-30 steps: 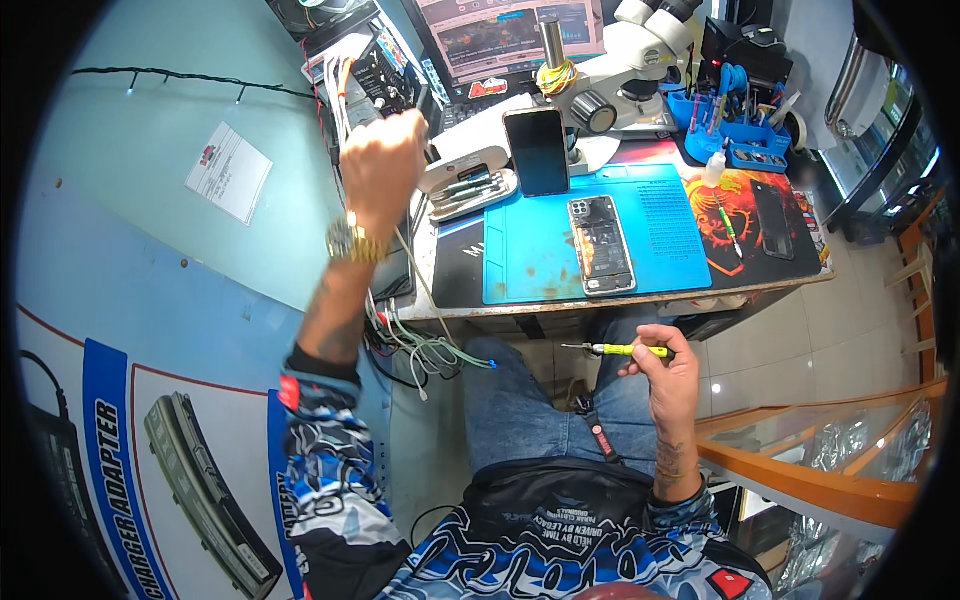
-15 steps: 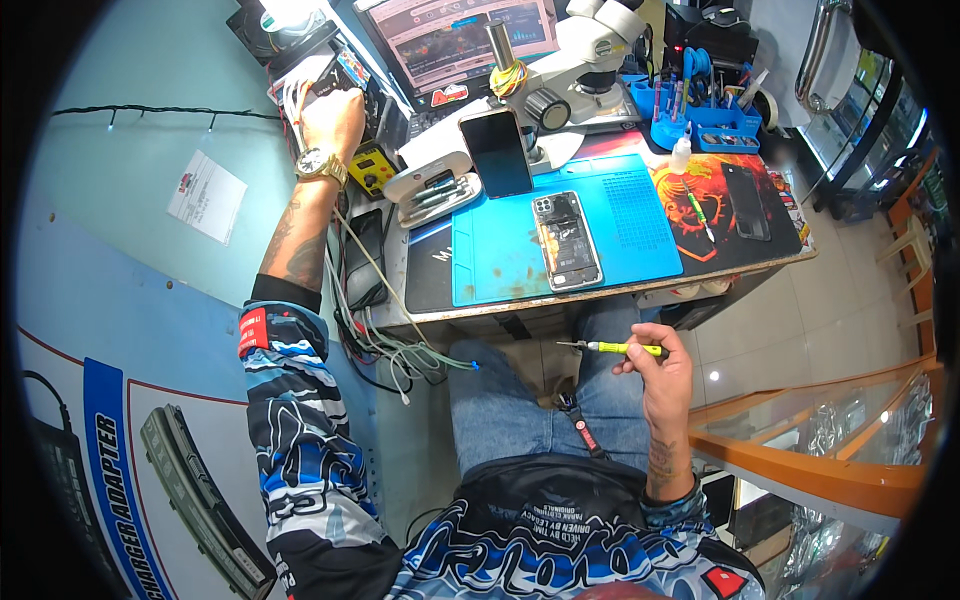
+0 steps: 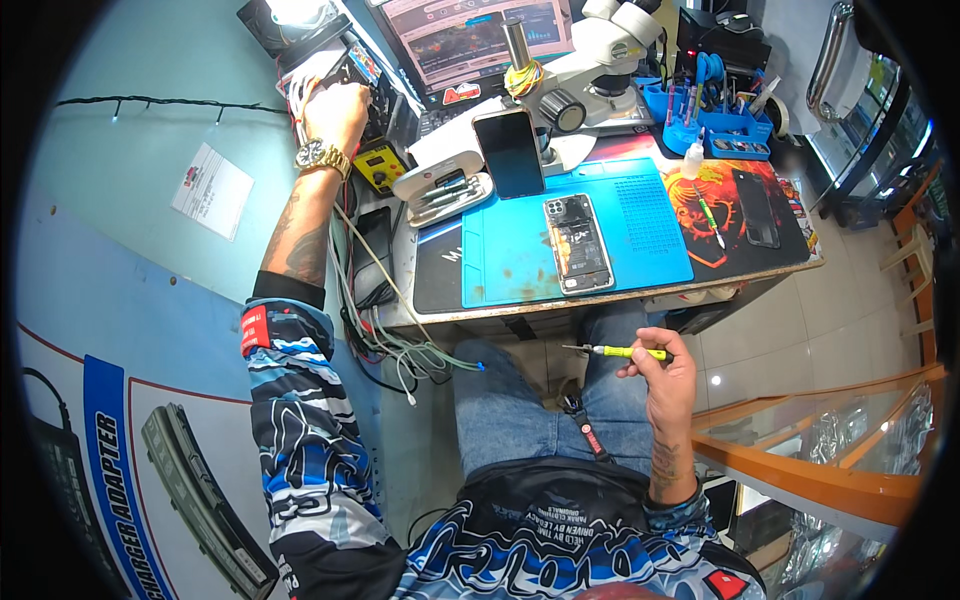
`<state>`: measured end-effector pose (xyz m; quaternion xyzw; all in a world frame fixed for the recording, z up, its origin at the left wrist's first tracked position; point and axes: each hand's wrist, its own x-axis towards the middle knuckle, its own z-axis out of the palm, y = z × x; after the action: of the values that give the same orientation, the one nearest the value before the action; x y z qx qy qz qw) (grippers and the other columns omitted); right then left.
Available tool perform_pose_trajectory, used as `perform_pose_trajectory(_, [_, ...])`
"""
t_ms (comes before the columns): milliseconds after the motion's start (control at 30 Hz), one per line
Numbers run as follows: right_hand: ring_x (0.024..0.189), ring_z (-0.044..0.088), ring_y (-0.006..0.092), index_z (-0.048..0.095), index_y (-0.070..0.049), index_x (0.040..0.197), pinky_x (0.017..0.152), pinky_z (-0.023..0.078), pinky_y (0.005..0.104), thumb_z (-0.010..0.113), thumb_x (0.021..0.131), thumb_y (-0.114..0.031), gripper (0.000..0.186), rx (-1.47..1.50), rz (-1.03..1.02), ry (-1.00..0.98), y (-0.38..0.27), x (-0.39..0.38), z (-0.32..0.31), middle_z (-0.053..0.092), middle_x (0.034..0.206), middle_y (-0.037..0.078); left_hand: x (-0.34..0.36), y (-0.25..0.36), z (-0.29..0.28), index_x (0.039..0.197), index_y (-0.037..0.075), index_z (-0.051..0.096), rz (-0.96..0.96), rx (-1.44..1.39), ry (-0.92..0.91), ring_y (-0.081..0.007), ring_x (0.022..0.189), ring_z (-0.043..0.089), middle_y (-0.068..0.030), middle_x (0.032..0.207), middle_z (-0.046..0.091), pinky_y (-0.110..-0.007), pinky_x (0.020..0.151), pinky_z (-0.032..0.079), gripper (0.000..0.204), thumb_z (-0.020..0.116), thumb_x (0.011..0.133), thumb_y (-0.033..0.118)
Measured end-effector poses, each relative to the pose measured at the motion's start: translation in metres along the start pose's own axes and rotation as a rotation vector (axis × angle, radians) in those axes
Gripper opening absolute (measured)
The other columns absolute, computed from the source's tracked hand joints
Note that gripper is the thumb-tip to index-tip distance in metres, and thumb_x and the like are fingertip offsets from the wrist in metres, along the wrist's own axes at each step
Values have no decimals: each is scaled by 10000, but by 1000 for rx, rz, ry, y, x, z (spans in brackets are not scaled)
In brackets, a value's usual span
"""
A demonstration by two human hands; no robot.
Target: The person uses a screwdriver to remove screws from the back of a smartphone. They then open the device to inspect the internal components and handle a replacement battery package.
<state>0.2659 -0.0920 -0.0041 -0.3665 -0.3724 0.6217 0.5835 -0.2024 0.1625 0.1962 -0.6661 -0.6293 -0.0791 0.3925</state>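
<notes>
My right hand (image 3: 668,378) is closed around a yellow-green screwdriver (image 3: 625,352), held above my lap with its thin tip pointing left. At the far left my left hand (image 3: 338,118) reaches up among wires and dark equipment beside the wall. Its fingertips are hidden there, so I cannot tell whether they grip anything. On the blue work mat (image 3: 510,275) lies a phone with its back cover off (image 3: 578,250), its battery and inner parts showing. Behind it, a second phone with a dark screen (image 3: 510,150) leans upright.
A microscope (image 3: 590,75) and laptop (image 3: 470,45) stand at the back. An open case of tools (image 3: 447,195) sits left of the mat. Blue tool holders (image 3: 735,135), a dark phone (image 3: 757,210) and a green tool (image 3: 711,215) are at right. Loose cables (image 3: 400,345) hang off the left edge.
The whole view has shifted slightly, so the desk sits a little further right and lower. Both hands keep nearly the same pose, and the screwdriver stays in my right hand.
</notes>
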Motion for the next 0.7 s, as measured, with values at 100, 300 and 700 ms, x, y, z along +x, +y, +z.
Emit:
perform_pose_trajectory(100, [756,617,110,632,15,1169,703,612,331,648,947,3,223,-12,2,4,-1,0,-1,636,924,64,-1,-1,6,858,160,765,-10,51,-18,-309,795,733,-121,834,743,-430,691,568,213,576,916,240])
perform_pose_trajectory(300, [742,608,112,623,17,1170,694,602,327,633,949,5,222,-41,-3,19,-1,1,-1,632,906,71,-1,10,-2,915,145,771,5,104,-118,-296,792,744,-119,845,752,-422,660,588,203,605,909,261])
perform_pose_trajectory(700, [761,611,119,619,16,1183,708,603,328,638,949,10,235,-37,-14,0,1,3,2,636,936,73,-1,6,-9,1016,193,783,-75,-92,-56,-266,936,720,-80,946,757,-408,811,564,241,586,932,305])
